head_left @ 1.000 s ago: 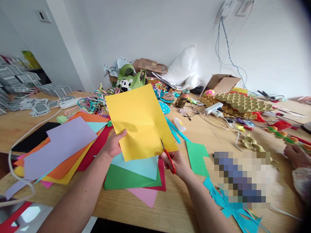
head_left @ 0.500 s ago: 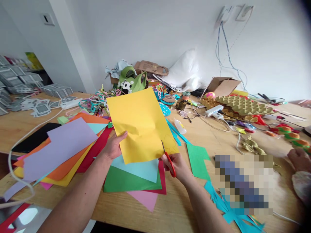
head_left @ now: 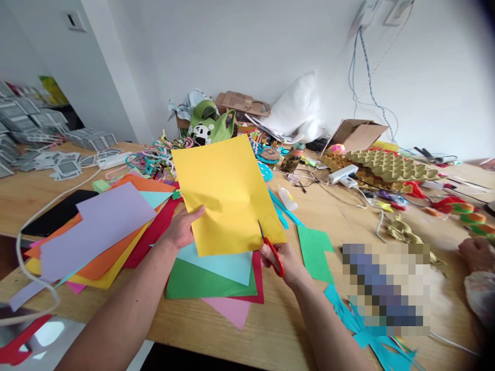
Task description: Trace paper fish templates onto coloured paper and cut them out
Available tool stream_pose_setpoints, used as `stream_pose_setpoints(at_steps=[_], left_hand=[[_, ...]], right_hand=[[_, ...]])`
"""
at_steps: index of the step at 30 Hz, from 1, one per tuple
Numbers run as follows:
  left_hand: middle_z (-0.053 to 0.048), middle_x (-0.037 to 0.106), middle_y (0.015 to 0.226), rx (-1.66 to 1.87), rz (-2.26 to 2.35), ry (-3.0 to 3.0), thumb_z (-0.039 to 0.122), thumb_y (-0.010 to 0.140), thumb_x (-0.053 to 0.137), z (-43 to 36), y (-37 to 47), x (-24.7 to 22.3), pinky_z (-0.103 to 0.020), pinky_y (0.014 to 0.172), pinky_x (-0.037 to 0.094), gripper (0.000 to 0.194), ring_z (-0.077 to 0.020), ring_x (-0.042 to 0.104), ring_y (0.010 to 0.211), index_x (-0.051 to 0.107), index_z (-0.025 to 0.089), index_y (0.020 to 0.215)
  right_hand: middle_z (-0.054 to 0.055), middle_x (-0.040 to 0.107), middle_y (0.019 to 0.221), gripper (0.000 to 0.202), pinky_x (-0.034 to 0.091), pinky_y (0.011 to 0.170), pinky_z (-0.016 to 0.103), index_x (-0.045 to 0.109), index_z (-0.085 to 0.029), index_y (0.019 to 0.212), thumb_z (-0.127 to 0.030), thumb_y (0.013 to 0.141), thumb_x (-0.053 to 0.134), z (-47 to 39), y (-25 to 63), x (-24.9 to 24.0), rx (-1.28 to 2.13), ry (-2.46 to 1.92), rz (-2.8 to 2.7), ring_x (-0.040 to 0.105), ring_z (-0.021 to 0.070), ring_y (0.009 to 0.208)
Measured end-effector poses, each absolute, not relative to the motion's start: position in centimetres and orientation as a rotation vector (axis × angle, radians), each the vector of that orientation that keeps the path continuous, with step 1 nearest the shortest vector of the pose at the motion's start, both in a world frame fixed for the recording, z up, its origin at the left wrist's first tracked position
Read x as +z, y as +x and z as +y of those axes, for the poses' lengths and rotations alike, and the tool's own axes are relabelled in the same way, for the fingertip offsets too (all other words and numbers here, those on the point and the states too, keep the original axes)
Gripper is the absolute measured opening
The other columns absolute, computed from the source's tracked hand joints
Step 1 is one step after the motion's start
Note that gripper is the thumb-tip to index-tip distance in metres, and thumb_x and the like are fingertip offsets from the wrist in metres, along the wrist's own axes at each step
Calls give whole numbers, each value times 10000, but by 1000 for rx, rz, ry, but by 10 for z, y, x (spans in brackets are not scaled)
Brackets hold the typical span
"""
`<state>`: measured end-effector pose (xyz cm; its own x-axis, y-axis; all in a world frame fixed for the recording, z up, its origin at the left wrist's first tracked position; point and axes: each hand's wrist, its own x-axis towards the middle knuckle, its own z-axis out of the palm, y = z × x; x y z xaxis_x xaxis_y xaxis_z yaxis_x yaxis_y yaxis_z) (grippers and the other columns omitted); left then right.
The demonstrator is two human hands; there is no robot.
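Observation:
My left hand (head_left: 182, 226) pinches the left edge of a yellow sheet of paper (head_left: 220, 190), thumb on top, holding it raised and tilted above the table. The sheet is creased across its middle and bears a faint pencil outline near its lower right corner. Red-handled scissors (head_left: 274, 256) sit in my closed right hand (head_left: 284, 263), with a dark blade lying over the sheet's lower right part, beside the outline. Below the sheet lie light blue, green (head_left: 209, 281), red and pink papers.
Coloured papers (head_left: 96, 221) overlap at the left, beside a black flat object (head_left: 58, 212). A glue bottle (head_left: 287, 198), green paper scrap (head_left: 314, 250) and blue cut paper (head_left: 363, 330) lie rightward. Egg trays (head_left: 390, 165) stand behind; another person's hand (head_left: 477, 255) rests far right.
The camera view has shifted slightly. Both hands keep their hold on the yellow sheet and the scissors, and the blade remains near the outline.

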<state>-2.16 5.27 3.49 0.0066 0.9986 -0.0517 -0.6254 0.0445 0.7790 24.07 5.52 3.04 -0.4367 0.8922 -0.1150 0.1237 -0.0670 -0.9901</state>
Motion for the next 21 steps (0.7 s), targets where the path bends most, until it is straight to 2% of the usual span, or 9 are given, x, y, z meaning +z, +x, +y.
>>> stream_pose_setpoints(at_steps=[6,21], left_hand=[[-83,703,1120,1427,730,616,242,731,739,52,-19,35,-498,1033,431,345,-329,581,1161,679,189,1067],[-83,702,1121,1446,745,638,230,747,720,53,-18,35,-498,1032,430,389,-317,596,1143,651,200,1128]], right_hand=[[-43,447,432,535,273,395,237,451,-207,612,-697,633,665,54,241,28,1562,-1151,-1586,373,81,395],[-60,445,428,500,301,337,224,462,-224,689,-663,635,692,52,236,21,1438,-1240,-1475,382,86,357]])
